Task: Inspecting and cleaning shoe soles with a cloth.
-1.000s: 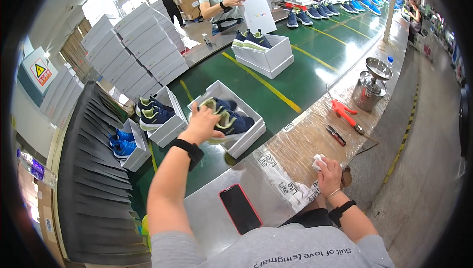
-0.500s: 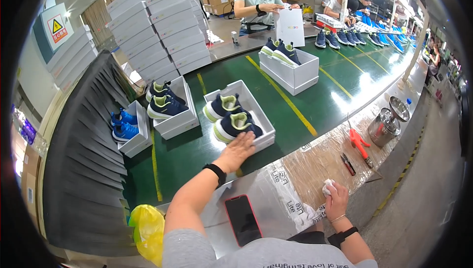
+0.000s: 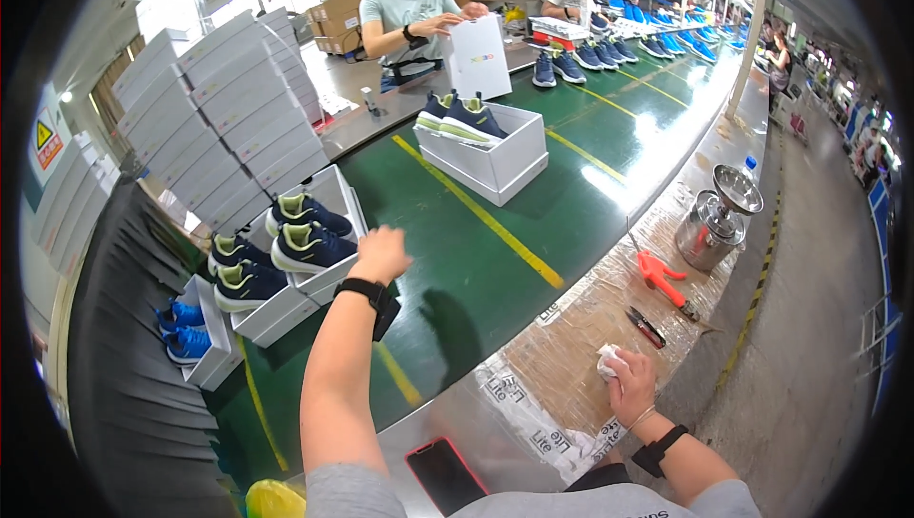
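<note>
An open white box (image 3: 328, 277) is observed on the green belt (image 3: 419, 209), left of centre. A pair of navy shoes (image 3: 314, 249) with lime-green linings and pale soles is carried in it, set side by side. The toes are pointed right and slightly toward the lower edge; the shoes' long axes are nearly parallel, while the box's is slanted steeply from upper left to lower right. The left hand (image 3: 383, 254) is held at the box's right corner, fingers partly curled; whether contact is made cannot be told. A crumpled white wad (image 3: 607, 363) is gripped by the right hand (image 3: 632, 388) above the desk (image 3: 557, 356). A second shoe-filled box (image 3: 276, 326) is seen just beside, leftward.
</note>
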Tool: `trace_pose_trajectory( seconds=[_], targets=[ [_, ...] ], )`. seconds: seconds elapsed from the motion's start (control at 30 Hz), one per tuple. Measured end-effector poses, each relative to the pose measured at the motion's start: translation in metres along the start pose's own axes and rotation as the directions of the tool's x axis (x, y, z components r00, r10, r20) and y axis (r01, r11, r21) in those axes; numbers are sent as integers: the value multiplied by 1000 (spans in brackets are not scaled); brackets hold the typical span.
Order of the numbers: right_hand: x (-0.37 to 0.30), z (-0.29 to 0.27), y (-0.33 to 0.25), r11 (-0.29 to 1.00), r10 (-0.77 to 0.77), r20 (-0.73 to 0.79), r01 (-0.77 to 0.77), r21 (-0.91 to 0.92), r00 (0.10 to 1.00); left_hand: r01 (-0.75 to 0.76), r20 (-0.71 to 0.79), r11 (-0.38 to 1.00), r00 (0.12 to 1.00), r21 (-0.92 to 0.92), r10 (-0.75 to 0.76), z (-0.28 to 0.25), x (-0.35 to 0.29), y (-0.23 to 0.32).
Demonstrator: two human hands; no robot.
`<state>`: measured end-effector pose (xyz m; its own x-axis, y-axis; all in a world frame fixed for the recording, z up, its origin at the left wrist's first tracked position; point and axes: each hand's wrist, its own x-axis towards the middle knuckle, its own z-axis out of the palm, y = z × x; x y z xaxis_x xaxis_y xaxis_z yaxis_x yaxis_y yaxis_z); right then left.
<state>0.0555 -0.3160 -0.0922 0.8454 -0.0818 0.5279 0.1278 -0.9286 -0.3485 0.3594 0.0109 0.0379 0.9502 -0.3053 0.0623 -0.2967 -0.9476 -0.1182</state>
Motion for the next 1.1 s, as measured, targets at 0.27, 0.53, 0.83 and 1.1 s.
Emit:
trace_pose_trajectory(
  seconds=[0.27, 0.53, 0.83, 1.1],
  targets=[
    [-2, 6, 6, 999, 25, 40, -26, 22, 999, -236, -433, 961, 888, -147, 151, -18, 135, 101],
    [2, -1, 3, 997, 47, 87, -52, 52, 995, -245, -303, 949, 936, -200, 178, 67, 171, 131],
    [1, 3, 0, 997, 19, 59, -23, 68, 998, -242, -398, 965, 880, 98, 261, 64, 73, 122],
    [1, 4, 4, 997, 26, 4, -26, 71, 1000, -577, -136, 816, 811, -21, 570, -6, -67, 106]
  ],
)
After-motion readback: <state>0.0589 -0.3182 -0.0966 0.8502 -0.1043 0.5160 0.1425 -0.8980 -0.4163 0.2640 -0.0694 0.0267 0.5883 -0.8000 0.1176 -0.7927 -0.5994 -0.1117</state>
